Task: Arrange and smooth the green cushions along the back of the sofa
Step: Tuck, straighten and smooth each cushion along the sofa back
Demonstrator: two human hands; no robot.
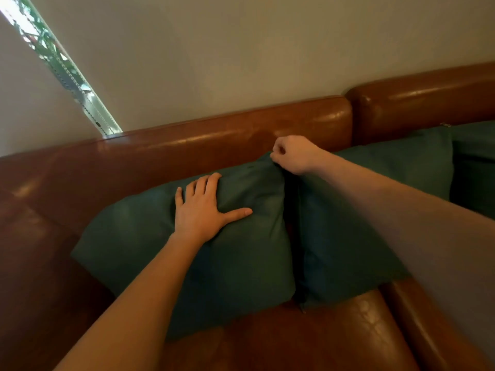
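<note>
Two dark green cushions lean side by side against the back of a brown leather sofa (pixel 214 135). My left hand (pixel 206 210) lies flat with fingers spread on the upper front of the left cushion (pixel 150 250). My right hand (pixel 293 153) is closed in a pinch on that cushion's top right corner, just above the gap between the two. The right cushion (pixel 356 236) stands partly behind my right forearm. A third green cushion (pixel 474 156) shows at the far right edge.
The sofa's back runs in two padded sections, with a second section (pixel 428 97) at the right. The leather seat (pixel 308 333) lies in front of the cushions. A pale wall rises behind, with a narrow window strip (pixel 67 68) at upper left.
</note>
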